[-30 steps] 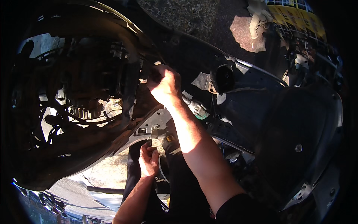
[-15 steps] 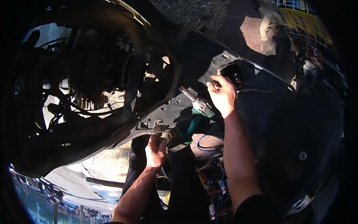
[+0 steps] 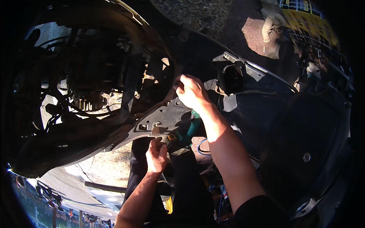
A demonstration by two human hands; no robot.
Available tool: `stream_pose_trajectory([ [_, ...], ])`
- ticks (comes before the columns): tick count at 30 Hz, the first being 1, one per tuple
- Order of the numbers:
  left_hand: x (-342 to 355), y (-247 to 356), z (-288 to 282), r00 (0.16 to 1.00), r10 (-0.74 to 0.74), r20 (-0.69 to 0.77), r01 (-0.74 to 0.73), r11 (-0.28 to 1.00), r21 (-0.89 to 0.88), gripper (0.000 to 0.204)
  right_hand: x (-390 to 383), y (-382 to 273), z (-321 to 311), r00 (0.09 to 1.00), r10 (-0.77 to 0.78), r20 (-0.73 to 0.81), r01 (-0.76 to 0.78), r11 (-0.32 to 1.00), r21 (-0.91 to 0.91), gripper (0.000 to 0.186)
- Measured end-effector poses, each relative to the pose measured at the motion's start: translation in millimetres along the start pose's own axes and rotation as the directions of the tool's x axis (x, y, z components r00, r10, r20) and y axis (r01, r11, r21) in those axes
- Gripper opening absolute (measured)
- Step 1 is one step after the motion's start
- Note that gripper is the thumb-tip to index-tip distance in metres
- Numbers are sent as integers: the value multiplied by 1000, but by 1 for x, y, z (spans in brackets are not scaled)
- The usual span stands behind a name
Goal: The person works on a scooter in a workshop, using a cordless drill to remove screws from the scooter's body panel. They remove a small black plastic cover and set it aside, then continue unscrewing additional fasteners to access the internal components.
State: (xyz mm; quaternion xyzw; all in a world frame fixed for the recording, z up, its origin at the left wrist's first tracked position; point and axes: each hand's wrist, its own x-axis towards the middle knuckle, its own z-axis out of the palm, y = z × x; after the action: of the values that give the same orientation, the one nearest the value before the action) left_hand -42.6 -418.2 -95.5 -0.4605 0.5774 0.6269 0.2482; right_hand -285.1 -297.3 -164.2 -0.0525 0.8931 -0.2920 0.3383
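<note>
A green-and-black cordless power tool (image 3: 190, 131) lies across a grey panel edge, its silver front end hidden beneath my right hand. My right hand (image 3: 191, 93) reaches over it, with thumb and fingers closed around a small dark thing too shaded to name, near where the tool's tip was. My left hand (image 3: 156, 157) is lower left, fingers curled at the lower end of a pale metal tab with a rounded top (image 3: 156, 127); what they pinch is hidden. The tool's black base (image 3: 178, 141) is just right of these fingers.
A dark vehicle body panel (image 3: 289, 125) fills the right side, with a shadowed opening (image 3: 231, 78) in its upper part. At left lies a shaded engine bay (image 3: 87, 76) with hoses and wiring. A blue cable (image 3: 201, 146) hangs below the tool.
My right hand has moved left, from the opening in the panel to the tool's front end, covering it. My left hand stays by the pale metal tab. The view has shifted slightly.
</note>
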Motion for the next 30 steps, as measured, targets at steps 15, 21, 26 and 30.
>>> stream_pose_trajectory([
  [15, -2, -2, -6, 1000, 5, -12, -5, 1000, 11, 35, -37, 161, -95, 754, 568, -331, -382, 789, 481, 21],
  [21, -4, 0, -10, 999, -32, -22, 30, 997, -73, 35, -58, 132, -102, 784, 544, -300, -310, 760, 571, 14],
  [26, -5, 3, -11, 1000, 3, -29, -7, 993, -116, 33, -80, 71, -49, 936, 324, -135, -180, 773, 609, 18],
  [30, -3, 4, -17, 1000, 29, -2, -29, 999, -40, 32, -83, 34, 16, 978, -23, -208, 64, 979, 196, 23],
])
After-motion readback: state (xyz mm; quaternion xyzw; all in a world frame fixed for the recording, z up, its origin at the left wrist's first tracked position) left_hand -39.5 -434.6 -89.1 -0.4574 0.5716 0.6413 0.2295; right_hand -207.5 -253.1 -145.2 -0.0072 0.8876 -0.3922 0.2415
